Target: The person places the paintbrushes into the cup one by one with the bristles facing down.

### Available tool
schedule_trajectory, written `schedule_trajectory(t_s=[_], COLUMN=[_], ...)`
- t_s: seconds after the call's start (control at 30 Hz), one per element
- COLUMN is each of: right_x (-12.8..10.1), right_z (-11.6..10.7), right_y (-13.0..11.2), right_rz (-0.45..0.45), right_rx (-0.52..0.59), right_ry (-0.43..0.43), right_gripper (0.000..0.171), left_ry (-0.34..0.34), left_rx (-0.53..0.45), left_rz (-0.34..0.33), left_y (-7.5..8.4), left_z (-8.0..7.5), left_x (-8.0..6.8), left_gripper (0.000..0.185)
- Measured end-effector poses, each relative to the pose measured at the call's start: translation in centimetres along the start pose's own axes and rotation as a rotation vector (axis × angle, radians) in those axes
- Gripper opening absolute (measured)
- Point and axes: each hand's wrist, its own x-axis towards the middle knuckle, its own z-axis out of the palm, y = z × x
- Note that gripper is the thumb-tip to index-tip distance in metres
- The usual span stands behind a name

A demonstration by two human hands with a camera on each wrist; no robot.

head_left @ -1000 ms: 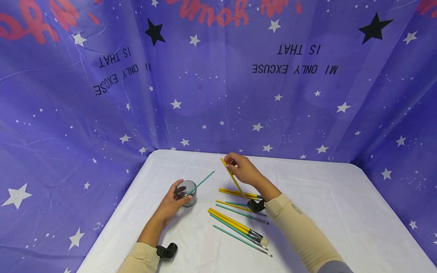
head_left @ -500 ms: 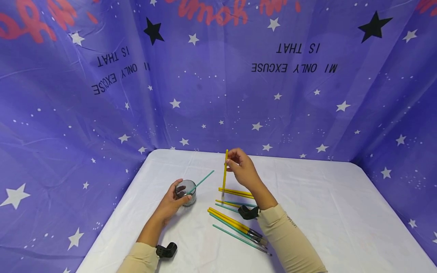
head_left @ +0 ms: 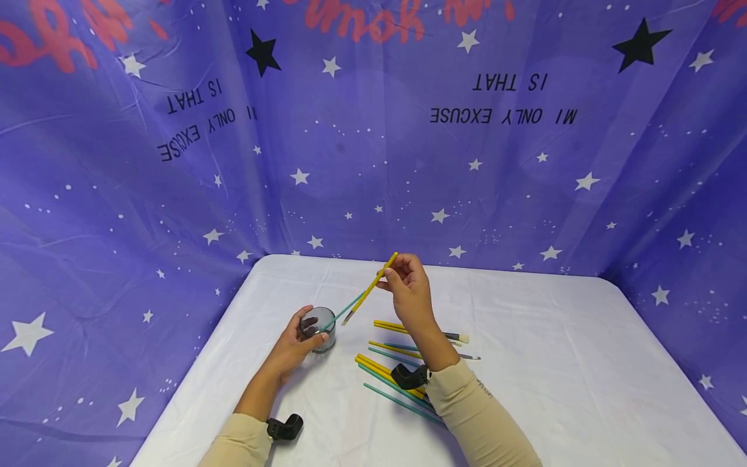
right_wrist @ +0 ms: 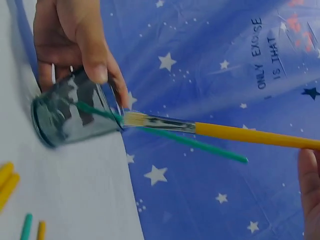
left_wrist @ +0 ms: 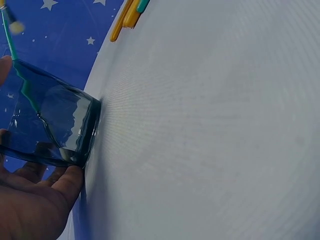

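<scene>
My left hand (head_left: 288,350) grips a clear grey drinking glass (head_left: 318,324) on the table, fingers and thumb around its side. Inside leans a teal paintbrush (head_left: 345,310), bristle end down and handle sticking out past the rim. My right hand (head_left: 413,295) pinches a yellow paintbrush (head_left: 369,289) near its handle end. In the right wrist view, its pale flat bristles (right_wrist: 135,119) point at the glass and appear close to the rim, overlapping the teal handle. The left wrist view shows the teal brush's tip low in the glass (left_wrist: 60,110).
Several yellow and teal paintbrushes (head_left: 388,373) lie on the white-covered table (head_left: 560,363), partly hidden under my right forearm. A purple star-printed curtain (head_left: 373,130) stands behind and on both sides. Black wrist cameras (head_left: 286,428) sit on both sleeves.
My right hand has moved left with the yellow paintbrush, whose bristle end swung from pointing down-right to down-left, close to the glass. The left hand and glass have stayed put.
</scene>
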Motion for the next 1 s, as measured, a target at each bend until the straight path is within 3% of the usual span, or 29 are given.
schedule_trajectory(t_s=[0.23, 0.53, 0.77, 1.0], right_x=[-1.2, -2.7, -3.4, -3.5], right_z=[1.6, 3.1, 3.7, 3.6], right_y=[1.2, 3.5, 4.9, 6.1], right_rz=[-0.067, 0.014, 0.062, 0.166], right_rx=[-0.003, 0.015, -0.036, -0.101], right_ry=[0.017, 0.034, 0.054, 0.009], right_gripper=[0.019, 0.018, 0.016, 0.012], left_ry=[0.001, 0.006, 0.004, 0.002], left_rx=[0.002, 0.027, 0.019, 0.008], left_rz=[0.002, -0.006, -0.003, 0.000], left_y=[0.0, -0.3, -0.3, -0.3], left_z=[0.0, -0.1, -0.1, 0.0], left_x=[0.1, 0.3, 0.3, 0.3], left_gripper=[0.082, 0.084, 0.083, 0.083])
